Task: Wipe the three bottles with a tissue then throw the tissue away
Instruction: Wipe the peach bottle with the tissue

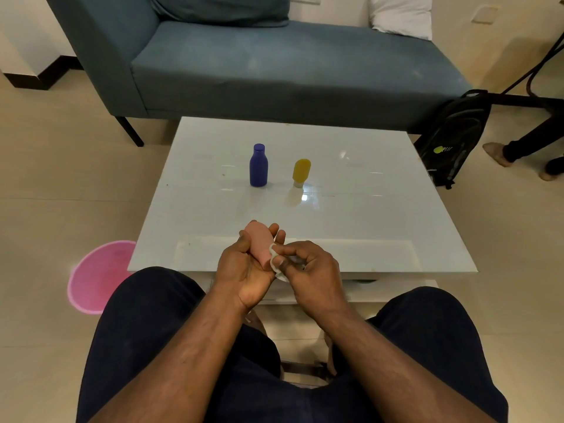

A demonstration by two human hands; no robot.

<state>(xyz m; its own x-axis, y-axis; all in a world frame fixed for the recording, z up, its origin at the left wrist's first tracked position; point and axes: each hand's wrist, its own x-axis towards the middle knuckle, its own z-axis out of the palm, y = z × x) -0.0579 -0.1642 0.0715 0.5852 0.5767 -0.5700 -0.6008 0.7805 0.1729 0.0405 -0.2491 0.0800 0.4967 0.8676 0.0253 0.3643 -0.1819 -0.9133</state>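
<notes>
While the left hand (244, 270) grips the pink plastic bottle (259, 242) above the glossy white table (366, 209), the right hand (308, 267) pinches the white tissue (274, 259) against it. Beyond stand a blue bottle (258, 165) and, just beside, a yellow bottle (301, 172); a pink round mat (94, 279) lies on the floor.

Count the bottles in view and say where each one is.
3. The blue bottle and the yellow bottle stand side by side mid-table; the pink bottle is gripped in the left hand at the table's near edge. None appears hidden.
</notes>
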